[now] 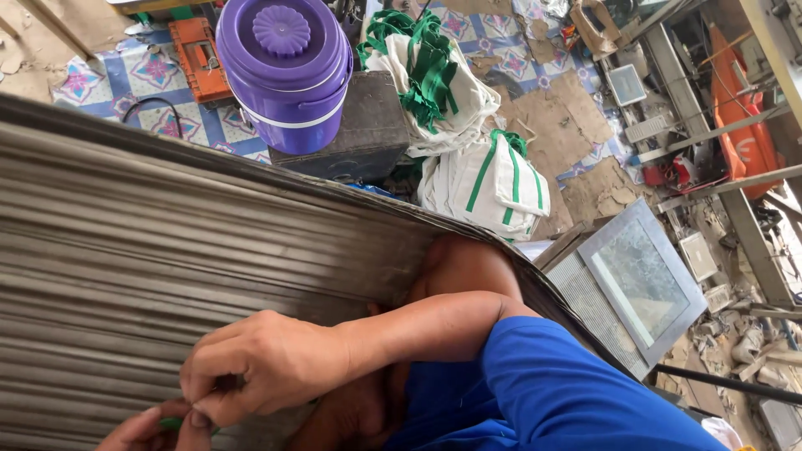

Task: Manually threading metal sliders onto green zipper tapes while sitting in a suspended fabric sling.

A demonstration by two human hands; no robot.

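A large grey ribbed metal panel (pixel 167 242) with fine parallel fins fills the left half of the view and lies across my lap. My right hand (pixel 259 367) rests on its lower part, with the fingers pinched together against the fins; its forearm and blue sleeve (pixel 551 392) come in from the right. My left hand (pixel 150 428) shows only partly at the bottom edge, touching the right hand's fingertips. It pinches a small green object (pixel 171 423), which is mostly hidden. My knee (pixel 464 266) pokes out beyond the panel's edge.
Beyond the panel stand a purple lidded container (pixel 288 75) on a dark box (pixel 368 125), white bags with green straps (pixel 468 134), and an orange tool case (pixel 199 57) on a patterned floor. A framed grey panel (pixel 639 284) and scrap parts lie at the right.
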